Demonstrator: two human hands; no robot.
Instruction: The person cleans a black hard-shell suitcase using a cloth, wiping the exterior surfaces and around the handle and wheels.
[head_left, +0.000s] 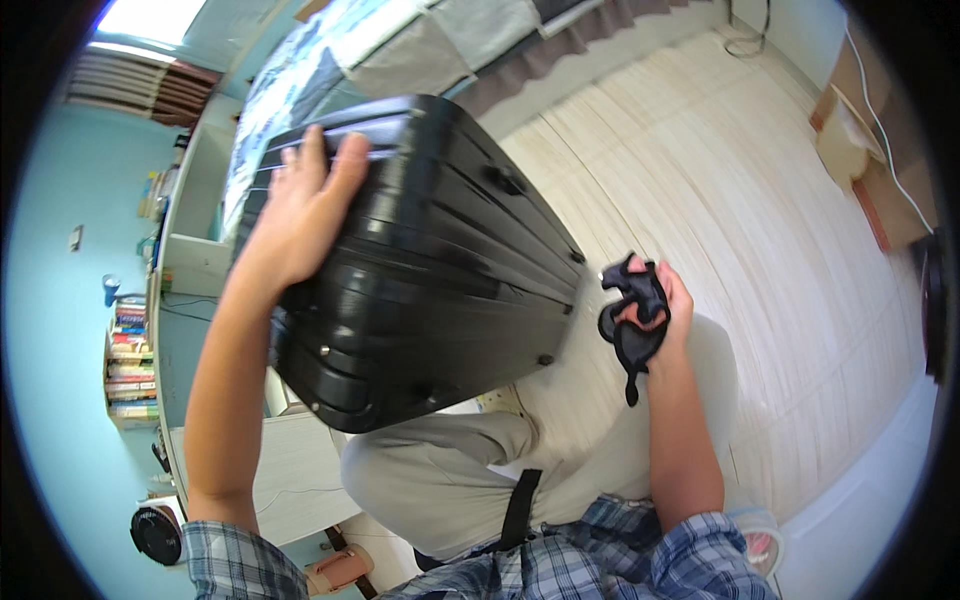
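Note:
My left hand (311, 202) lies with fingers spread on the upper side of a black hard-shell suitcase (420, 300). The ribbed case leans in front of my left knee, with small dark feet along its lower right edge. In my right hand (677, 300) is a crumpled piece of black fabric (637, 322) with bound edges. Skin shows through gaps in the fabric, and a narrow end hangs below the palm. That hand is above my right knee, to the right of the suitcase and apart from it.
A bed (420, 52) with a patterned cover stands beyond the suitcase. Pale tiled floor (675, 165) stretches to the right, towards cardboard (892, 180) with a white cable. At left are a white desk (300, 465) and a row of books (131, 375). A tape roll (772, 551) lies by my right elbow.

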